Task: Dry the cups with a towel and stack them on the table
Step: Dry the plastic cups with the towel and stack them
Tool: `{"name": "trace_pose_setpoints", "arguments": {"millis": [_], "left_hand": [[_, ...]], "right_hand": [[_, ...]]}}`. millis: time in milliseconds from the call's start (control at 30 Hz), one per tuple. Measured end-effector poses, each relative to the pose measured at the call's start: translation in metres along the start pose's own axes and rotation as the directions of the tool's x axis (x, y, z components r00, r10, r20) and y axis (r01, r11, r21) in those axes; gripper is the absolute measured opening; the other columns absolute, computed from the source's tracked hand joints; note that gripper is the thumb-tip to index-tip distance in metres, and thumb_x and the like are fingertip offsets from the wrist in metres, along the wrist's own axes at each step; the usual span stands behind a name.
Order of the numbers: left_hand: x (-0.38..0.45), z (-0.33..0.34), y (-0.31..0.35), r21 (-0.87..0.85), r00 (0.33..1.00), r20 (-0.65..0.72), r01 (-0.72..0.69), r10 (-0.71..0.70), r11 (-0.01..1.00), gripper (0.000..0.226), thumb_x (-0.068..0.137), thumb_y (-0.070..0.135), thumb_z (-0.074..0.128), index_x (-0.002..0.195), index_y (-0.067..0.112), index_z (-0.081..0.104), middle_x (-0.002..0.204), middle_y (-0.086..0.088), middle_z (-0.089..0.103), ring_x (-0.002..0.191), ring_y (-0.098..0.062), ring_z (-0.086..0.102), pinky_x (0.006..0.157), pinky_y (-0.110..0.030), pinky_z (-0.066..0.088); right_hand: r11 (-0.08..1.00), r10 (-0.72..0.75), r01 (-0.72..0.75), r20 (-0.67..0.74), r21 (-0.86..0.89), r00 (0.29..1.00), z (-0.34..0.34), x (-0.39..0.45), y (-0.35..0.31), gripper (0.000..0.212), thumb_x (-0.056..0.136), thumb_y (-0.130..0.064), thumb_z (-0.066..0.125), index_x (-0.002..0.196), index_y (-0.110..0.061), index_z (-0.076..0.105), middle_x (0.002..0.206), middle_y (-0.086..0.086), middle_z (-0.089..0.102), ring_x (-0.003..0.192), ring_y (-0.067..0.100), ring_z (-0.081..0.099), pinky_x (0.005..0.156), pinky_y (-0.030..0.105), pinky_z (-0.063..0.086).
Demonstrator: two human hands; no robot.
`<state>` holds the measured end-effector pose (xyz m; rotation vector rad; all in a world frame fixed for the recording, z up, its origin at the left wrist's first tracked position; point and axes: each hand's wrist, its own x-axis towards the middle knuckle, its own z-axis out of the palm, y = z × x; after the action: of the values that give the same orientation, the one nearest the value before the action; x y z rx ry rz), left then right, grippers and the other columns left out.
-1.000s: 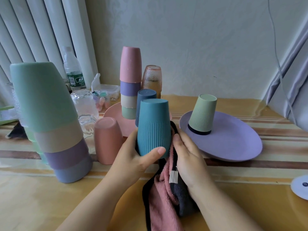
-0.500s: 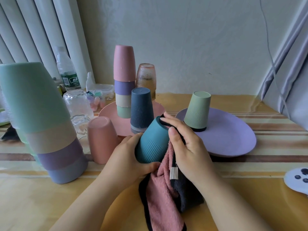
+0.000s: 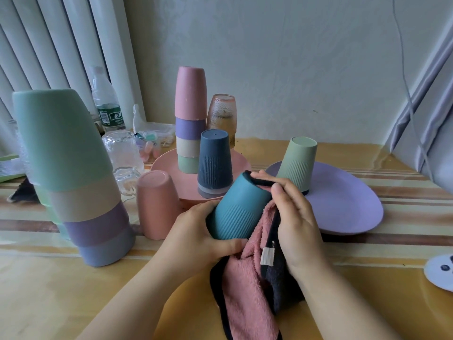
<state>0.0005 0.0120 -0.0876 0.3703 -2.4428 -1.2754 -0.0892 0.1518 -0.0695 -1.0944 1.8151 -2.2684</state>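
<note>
My left hand grips a teal ribbed cup, tilted with its base pointing away and up. A pink towel with a black edge hangs below it; my right hand presses the towel against the cup's right side and base. Upside-down cups stand around: a dark blue cup and a stack of pastel cups on a pink plate, a green ribbed cup on a purple plate, a pink cup, and a tall stack at left.
Clear glasses and an amber glass stand near the pink plate. A water bottle and a small plastic box sit at the back by the blinds. A white disc lies at the right edge.
The teal cup went from upright to tilted with its base away. My right hand slid the towel up over the cup's side to its base.
</note>
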Motion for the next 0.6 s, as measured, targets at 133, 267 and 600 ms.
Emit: {"name": "trace_pose_setpoints", "arguments": {"millis": [133,267,600], "left_hand": [[-0.002,0.000,0.007,-0.330,0.994,0.066,0.107,-0.090,0.938,0.062,0.057,0.034,0.093,0.108,0.037,0.058,0.101,0.005,0.066,0.082,-0.012,0.070,0.063,-0.043,0.061],[-0.003,0.002,0.004,-0.463,0.994,0.092,0.090,-0.053,0.882,0.056,0.052,0.045,0.082,0.103,0.040,0.059,0.099,0.005,0.071,0.089,-0.023,0.070,0.077,-0.052,0.056],[0.004,0.003,0.008,-0.755,0.997,-0.035,0.015,-0.062,0.655,0.043,0.075,0.035,0.065,0.115,0.017,0.062,0.103,-0.003,0.074,0.095,-0.015,0.070,0.076,-0.027,0.057]], "right_hand": [[0.989,0.102,-0.098,-0.037,0.113,0.994,0.002,-0.001,0.000,0.025,0.097,-0.023,0.043,0.114,-0.028,0.061,0.118,-0.025,0.063,0.117,-0.008,0.052,0.094,0.007,0.039],[0.986,0.128,-0.126,-0.010,0.111,0.992,0.004,-0.004,0.003,0.024,0.092,-0.037,0.049,0.114,-0.042,0.056,0.126,-0.035,0.053,0.125,-0.013,0.041,0.103,0.008,0.033],[0.959,0.281,-0.276,0.112,-0.062,0.953,0.016,-0.015,0.008,0.029,0.089,-0.053,0.041,0.115,-0.048,0.051,0.096,-0.046,0.057,0.102,-0.021,0.051,0.095,0.005,0.037]]}}
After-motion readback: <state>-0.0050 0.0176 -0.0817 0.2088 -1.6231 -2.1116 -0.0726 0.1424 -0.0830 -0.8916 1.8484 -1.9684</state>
